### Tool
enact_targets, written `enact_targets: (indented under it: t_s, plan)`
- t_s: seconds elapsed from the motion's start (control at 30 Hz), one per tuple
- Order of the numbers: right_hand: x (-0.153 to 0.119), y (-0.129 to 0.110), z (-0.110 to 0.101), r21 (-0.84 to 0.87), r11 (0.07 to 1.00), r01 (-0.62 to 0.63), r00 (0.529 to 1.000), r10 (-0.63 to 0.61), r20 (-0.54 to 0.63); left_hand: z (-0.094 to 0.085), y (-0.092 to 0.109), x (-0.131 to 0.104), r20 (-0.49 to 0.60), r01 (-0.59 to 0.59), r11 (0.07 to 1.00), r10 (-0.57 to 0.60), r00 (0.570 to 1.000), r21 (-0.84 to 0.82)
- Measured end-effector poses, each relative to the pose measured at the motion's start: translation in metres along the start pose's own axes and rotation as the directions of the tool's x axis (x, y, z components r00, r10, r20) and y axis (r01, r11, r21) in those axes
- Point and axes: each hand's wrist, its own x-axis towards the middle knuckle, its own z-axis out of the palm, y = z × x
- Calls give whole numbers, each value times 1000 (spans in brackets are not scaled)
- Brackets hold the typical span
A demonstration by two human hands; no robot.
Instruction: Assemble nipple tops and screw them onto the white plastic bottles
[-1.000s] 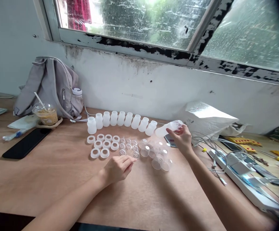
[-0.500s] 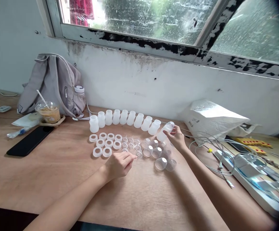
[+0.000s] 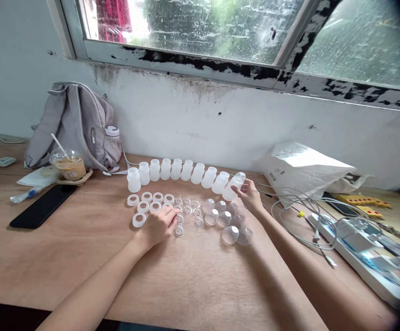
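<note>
My left hand [image 3: 159,224] is over the front right of the white rings [image 3: 139,219], its fingertips pinched beside the clear round discs [image 3: 179,231]; what they hold, if anything, is too small to tell. My right hand [image 3: 249,196] has its fingers round a frosted bottle [image 3: 229,192] at the right end of the row, with a clear cap [image 3: 241,176] at its top. That bottle leans to the right. Several more frosted bottles [image 3: 186,170] stand open in a curved row. Several clear domed caps [image 3: 230,235] lie right of the discs.
At the left are a black phone [image 3: 43,206], a cup of iced drink [image 3: 69,166] and a grey backpack [image 3: 69,124]. On the right lie a white bag [image 3: 300,170], looped cables and a power strip [image 3: 358,262].
My left hand has moved left from the discs toward the rings, uncovering a disc near the front. My right hand stays at the right-end bottle. The view has shifted slightly.
</note>
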Motion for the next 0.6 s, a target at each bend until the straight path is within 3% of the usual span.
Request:
enact_targets:
  t_s: [0.17,0.27,0.33,0.4,0.47,0.53,0.6]
  plan:
    - [-16,-15,-11,-187,981,54,995,-68,-73,0,-5,1,-7,53,999,-53,999,2]
    - [-38,-38,-15,-234,948,216,958,-252,-138,0,-5,1,5,69,998,-69,998,6]
    - [-60,-58,-14,-152,920,361,919,-379,-109,1,-5,1,15,93,996,-93,996,11]
    - [-85,-76,-9,-42,876,480,874,-482,-59,2,-6,2,21,132,991,-133,991,32]
    - [-111,-90,1,32,825,564,821,-565,80,3,-9,1,29,183,979,-186,982,86]
    - [-135,-98,16,95,791,604,760,-608,229,6,-12,0,39,233,960,-242,969,156]
    - [-153,-100,33,116,795,595,736,-597,319,8,-14,-1,52,268,939,-285,957,215]
